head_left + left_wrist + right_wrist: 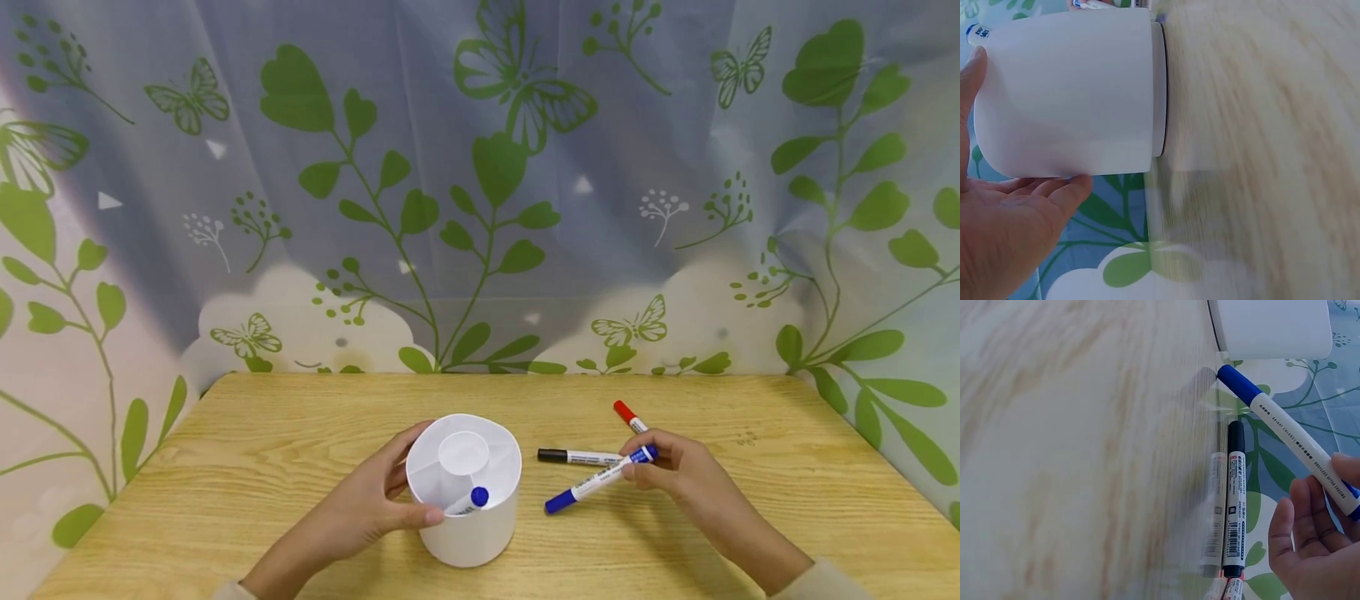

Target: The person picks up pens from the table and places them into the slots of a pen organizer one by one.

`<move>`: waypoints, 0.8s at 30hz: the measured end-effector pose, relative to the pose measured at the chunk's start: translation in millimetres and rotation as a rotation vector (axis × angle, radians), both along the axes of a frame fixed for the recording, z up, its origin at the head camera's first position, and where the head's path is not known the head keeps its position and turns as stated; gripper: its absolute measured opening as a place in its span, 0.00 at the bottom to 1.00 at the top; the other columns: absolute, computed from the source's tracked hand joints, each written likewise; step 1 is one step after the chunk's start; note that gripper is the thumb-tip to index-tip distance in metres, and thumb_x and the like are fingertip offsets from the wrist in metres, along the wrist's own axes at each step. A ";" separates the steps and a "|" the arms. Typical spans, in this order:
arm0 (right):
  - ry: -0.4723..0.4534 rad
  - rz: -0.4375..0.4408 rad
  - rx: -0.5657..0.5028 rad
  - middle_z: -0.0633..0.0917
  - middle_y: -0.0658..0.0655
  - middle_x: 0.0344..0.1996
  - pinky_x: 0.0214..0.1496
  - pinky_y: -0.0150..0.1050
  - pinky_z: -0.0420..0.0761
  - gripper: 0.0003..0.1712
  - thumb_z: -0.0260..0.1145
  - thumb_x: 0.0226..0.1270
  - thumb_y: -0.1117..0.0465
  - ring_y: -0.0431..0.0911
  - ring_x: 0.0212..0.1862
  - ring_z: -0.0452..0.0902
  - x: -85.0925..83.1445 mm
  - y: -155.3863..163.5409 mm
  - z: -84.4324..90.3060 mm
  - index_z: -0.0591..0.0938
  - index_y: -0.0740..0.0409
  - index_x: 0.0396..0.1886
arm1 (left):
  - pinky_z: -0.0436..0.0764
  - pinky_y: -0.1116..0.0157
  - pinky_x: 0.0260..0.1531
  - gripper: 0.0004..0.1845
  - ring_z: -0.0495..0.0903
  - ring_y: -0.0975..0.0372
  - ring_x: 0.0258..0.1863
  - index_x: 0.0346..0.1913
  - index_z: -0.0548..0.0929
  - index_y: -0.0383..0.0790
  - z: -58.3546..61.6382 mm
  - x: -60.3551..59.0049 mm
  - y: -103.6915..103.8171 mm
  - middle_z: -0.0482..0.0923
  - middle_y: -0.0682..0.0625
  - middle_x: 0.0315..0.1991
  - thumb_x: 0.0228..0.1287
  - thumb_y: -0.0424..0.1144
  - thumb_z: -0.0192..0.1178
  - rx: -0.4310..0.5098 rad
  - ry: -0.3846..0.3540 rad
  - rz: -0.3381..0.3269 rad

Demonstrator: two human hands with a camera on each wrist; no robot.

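Observation:
My left hand [360, 508] grips a white pen holder [480, 540], thumb at the near rim and fingers around its left side. The round holder is divided into compartments and stands upright on the table. One blue-ended marker [478, 497] leans inside, near the front rim. To the right, my right hand [686, 475] pinches a white marker with blue ends [592, 487] near one end. That marker slants, its other end pointing down-left toward the holder. In the right wrist view its lower end [1238, 384] is close to the tabletop; whether it touches is unclear.
A black-capped marker [573, 457] lies on the wooden table [300, 433] behind the held one. Beyond the right hand lies a red-capped marker [625, 412], partly hidden by the fingers. A curtain with leaves and butterflies [420, 208] hangs along the table's back edge.

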State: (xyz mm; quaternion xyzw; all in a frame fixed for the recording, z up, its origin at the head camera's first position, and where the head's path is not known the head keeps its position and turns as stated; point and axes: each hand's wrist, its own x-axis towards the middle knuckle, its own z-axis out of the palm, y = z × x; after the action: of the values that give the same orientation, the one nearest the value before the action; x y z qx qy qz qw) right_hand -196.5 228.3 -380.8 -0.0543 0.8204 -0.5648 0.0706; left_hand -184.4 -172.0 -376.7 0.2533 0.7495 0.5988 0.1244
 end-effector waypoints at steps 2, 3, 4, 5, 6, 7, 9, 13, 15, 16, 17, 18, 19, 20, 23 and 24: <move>-0.001 0.001 -0.016 0.83 0.51 0.39 0.49 0.40 0.87 0.19 0.71 0.72 0.63 0.43 0.43 0.82 0.0 0.1 0.8 0.80 0.71 0.55 | 0.77 0.70 0.63 0.52 0.68 0.41 0.76 0.83 0.55 0.39 0.4 -0.7 -0.9 0.64 0.37 0.78 0.63 0.39 0.76 -0.006 -0.014 -0.001; -0.001 0.002 -0.024 0.83 0.51 0.39 0.49 0.40 0.87 0.19 0.71 0.72 0.63 0.43 0.43 0.82 0.0 0.2 1.2 0.80 0.71 0.55 | 0.78 0.68 0.63 0.51 0.67 0.41 0.76 0.83 0.56 0.40 0.7 -1.1 -1.3 0.64 0.37 0.78 0.63 0.39 0.76 -0.008 -0.022 -0.003; -0.003 0.002 -0.031 0.83 0.51 0.39 0.49 0.40 0.87 0.18 0.70 0.72 0.63 0.43 0.43 0.82 -0.1 0.1 1.6 0.80 0.71 0.55 | 0.78 0.68 0.63 0.51 0.67 0.41 0.77 0.83 0.56 0.40 0.8 -1.6 -1.9 0.63 0.38 0.78 0.63 0.39 0.76 -0.012 -0.028 -0.003; -0.005 0.000 -0.037 0.83 0.51 0.39 0.49 0.40 0.88 0.18 0.70 0.72 0.64 0.43 0.43 0.82 -0.2 0.0 1.9 0.79 0.71 0.55 | 0.78 0.67 0.63 0.51 0.67 0.41 0.77 0.83 0.56 0.41 1.0 -2.0 -2.5 0.63 0.38 0.79 0.63 0.39 0.76 -0.016 -0.034 -0.003; -0.007 -0.001 -0.044 0.83 0.51 0.39 0.48 0.40 0.88 0.18 0.70 0.72 0.64 0.42 0.43 0.82 -0.4 0.0 2.2 0.79 0.72 0.55 | 0.78 0.67 0.64 0.51 0.66 0.41 0.77 0.83 0.56 0.41 1.3 -2.4 -3.1 0.62 0.39 0.79 0.64 0.39 0.76 -0.019 -0.037 -0.005; -0.008 -0.003 -0.050 0.84 0.50 0.39 0.48 0.40 0.88 0.18 0.70 0.72 0.64 0.42 0.43 0.82 -0.5 -0.1 2.5 0.79 0.72 0.54 | 0.78 0.67 0.64 0.51 0.66 0.41 0.78 0.83 0.56 0.41 1.5 -2.7 -3.7 0.62 0.39 0.80 0.64 0.39 0.76 -0.023 -0.042 -0.005; -0.010 -0.004 -0.063 0.84 0.50 0.39 0.48 0.40 0.88 0.18 0.70 0.73 0.64 0.41 0.43 0.83 -0.8 -0.2 2.8 0.79 0.71 0.55 | 0.78 0.67 0.65 0.50 0.65 0.41 0.78 0.83 0.56 0.40 2.5 -3.0 -5.1 0.61 0.38 0.80 0.64 0.40 0.75 -0.025 -0.042 -0.011; -0.008 -0.006 -0.083 0.85 0.49 0.40 0.49 0.40 0.88 0.16 0.69 0.74 0.63 0.40 0.42 0.84 -1.5 0.2 3.0 0.80 0.69 0.54 | 0.79 0.67 0.64 0.50 0.65 0.40 0.78 0.83 0.56 0.38 4.8 -2.6 -8.1 0.61 0.36 0.80 0.65 0.39 0.75 -0.007 -0.060 -0.029; -0.005 -0.006 -0.093 0.85 0.49 0.41 0.49 0.40 0.89 0.15 0.68 0.74 0.63 0.40 0.43 0.85 -2.0 0.7 3.2 0.80 0.68 0.53 | 0.81 0.65 0.63 0.50 0.64 0.39 0.78 0.83 0.55 0.37 6.0 -2.1 -9.6 0.59 0.35 0.81 0.65 0.39 0.74 0.005 -0.076 -0.037; -0.003 -0.004 -0.098 0.85 0.49 0.41 0.50 0.40 0.89 0.14 0.68 0.75 0.63 0.40 0.43 0.85 -2.2 1.1 3.5 0.80 0.67 0.53 | 0.81 0.65 0.64 0.50 0.64 0.39 0.78 0.83 0.55 0.37 6.5 -2.0 -10.4 0.59 0.34 0.81 0.66 0.39 0.74 0.010 -0.079 -0.042; 0.001 -0.001 -0.106 0.85 0.49 0.41 0.50 0.40 0.89 0.13 0.68 0.75 0.63 0.39 0.43 0.85 -2.3 1.5 3.8 0.80 0.67 0.53 | 0.81 0.64 0.64 0.50 0.64 0.39 0.78 0.83 0.55 0.36 6.9 -1.9 -11.1 0.58 0.34 0.81 0.66 0.39 0.74 0.012 -0.078 -0.046; 0.005 0.003 -0.116 0.85 0.50 0.41 0.51 0.40 0.89 0.13 0.68 0.75 0.63 0.39 0.43 0.86 -2.5 1.9 4.2 0.81 0.66 0.52 | 0.81 0.64 0.64 0.50 0.64 0.39 0.78 0.83 0.55 0.36 7.3 -1.9 -11.7 0.57 0.33 0.81 0.66 0.39 0.74 0.014 -0.083 -0.049; 0.009 0.007 -0.126 0.85 0.50 0.41 0.51 0.40 0.89 0.12 0.67 0.75 0.64 0.39 0.44 0.86 -2.6 2.2 4.7 0.81 0.67 0.52 | 0.82 0.63 0.64 0.50 0.64 0.39 0.78 0.83 0.55 0.37 7.6 -1.9 -12.2 0.56 0.33 0.82 0.66 0.39 0.74 0.014 -0.086 -0.052; 0.014 0.011 -0.134 0.85 0.50 0.41 0.51 0.40 0.89 0.12 0.67 0.76 0.64 0.39 0.43 0.87 -2.8 2.6 5.2 0.80 0.67 0.52 | 0.82 0.63 0.64 0.50 0.64 0.39 0.78 0.83 0.55 0.37 7.9 -2.0 -12.5 0.56 0.33 0.82 0.67 0.39 0.73 0.016 -0.090 -0.055; 0.021 0.016 -0.152 0.85 0.51 0.41 0.51 0.40 0.90 0.11 0.65 0.76 0.65 0.40 0.43 0.88 -3.5 3.1 7.2 0.80 0.67 0.53 | 0.82 0.63 0.64 0.49 0.65 0.39 0.77 0.83 0.54 0.37 8.6 -2.5 -13.2 0.56 0.33 0.82 0.67 0.39 0.73 0.016 -0.094 -0.066; 0.021 0.015 -0.155 0.86 0.51 0.41 0.51 0.40 0.90 0.12 0.65 0.77 0.65 0.40 0.43 0.89 -3.8 3.1 7.8 0.80 0.67 0.54 | 0.82 0.63 0.64 0.49 0.66 0.40 0.77 0.83 0.55 0.37 8.7 -2.5 -13.3 0.57 0.33 0.81 0.68 0.39 0.73 0.015 -0.098 -0.066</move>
State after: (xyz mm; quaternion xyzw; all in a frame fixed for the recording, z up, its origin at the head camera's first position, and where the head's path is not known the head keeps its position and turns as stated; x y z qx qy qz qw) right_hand -200.3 231.4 -373.0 -0.0717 0.7744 -0.6256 0.0617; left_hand -186.9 -185.2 -368.0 0.2491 0.7292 0.6117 0.1788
